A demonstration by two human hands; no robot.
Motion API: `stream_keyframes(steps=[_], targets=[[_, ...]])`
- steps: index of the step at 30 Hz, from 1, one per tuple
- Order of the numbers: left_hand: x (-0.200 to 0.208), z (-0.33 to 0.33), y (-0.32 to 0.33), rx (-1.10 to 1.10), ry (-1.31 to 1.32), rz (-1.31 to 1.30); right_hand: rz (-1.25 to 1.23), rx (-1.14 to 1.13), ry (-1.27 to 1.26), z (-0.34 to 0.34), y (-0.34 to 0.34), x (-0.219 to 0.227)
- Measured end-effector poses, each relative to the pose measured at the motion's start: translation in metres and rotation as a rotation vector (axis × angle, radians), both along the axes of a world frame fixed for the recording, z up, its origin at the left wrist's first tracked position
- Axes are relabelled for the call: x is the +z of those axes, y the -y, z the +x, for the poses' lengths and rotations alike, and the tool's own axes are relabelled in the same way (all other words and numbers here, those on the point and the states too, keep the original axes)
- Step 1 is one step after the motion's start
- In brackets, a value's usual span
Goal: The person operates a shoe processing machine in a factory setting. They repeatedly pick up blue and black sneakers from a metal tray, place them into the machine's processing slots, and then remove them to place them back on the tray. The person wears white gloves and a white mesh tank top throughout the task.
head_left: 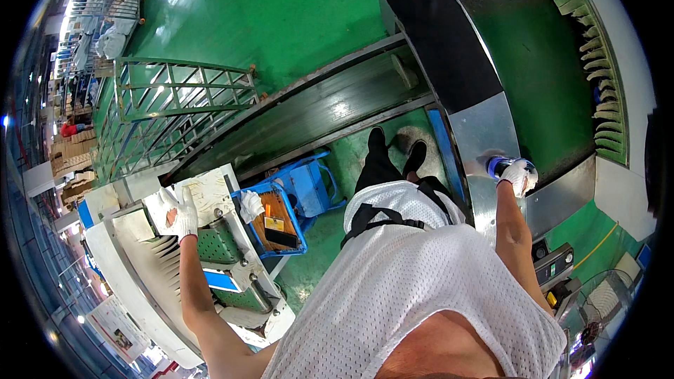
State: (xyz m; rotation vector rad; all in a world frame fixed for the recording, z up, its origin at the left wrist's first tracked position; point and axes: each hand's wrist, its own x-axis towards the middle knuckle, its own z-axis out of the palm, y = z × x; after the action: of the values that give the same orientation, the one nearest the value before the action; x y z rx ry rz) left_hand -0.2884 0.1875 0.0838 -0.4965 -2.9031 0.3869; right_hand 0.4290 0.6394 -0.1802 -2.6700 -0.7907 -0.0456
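Observation:
My left hand, in a white glove, is stretched out with its fingers spread over the white top of a machine on the left. Nothing shows in it. On the right my gloved right hand is closed round a blue, shiny cylindrical thing, which looks like a bottle, at the metal ledge beside a conveyor. Its fingers partly cover the thing. Below the left hand, the machine has green perforated panels and a row of pale hanging strips.
A blue stool stands between the machine and my legs; a white cloth, a yellow card and a dark phone-like slab lie on it. A long conveyor belt runs ahead. Green metal rack at left; dark belt at right.

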Motion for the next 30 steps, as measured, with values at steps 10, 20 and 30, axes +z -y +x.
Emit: stream_keyframes(steps=[10, 20, 30], targets=[[0.001, 0.002, 0.000, -0.007, 0.005, 0.009, 0.019, -0.006, 0.001, -0.007, 0.000, 0.005], [-0.004, -0.004, 0.008, -0.027, -0.007, 0.026, -0.063, -0.023, -0.022, -0.010, -0.001, 0.013], [-0.004, -0.005, 0.009, -0.035, -0.040, -0.002, -0.046, -0.024, -0.028, -0.009, -0.002, 0.014]])
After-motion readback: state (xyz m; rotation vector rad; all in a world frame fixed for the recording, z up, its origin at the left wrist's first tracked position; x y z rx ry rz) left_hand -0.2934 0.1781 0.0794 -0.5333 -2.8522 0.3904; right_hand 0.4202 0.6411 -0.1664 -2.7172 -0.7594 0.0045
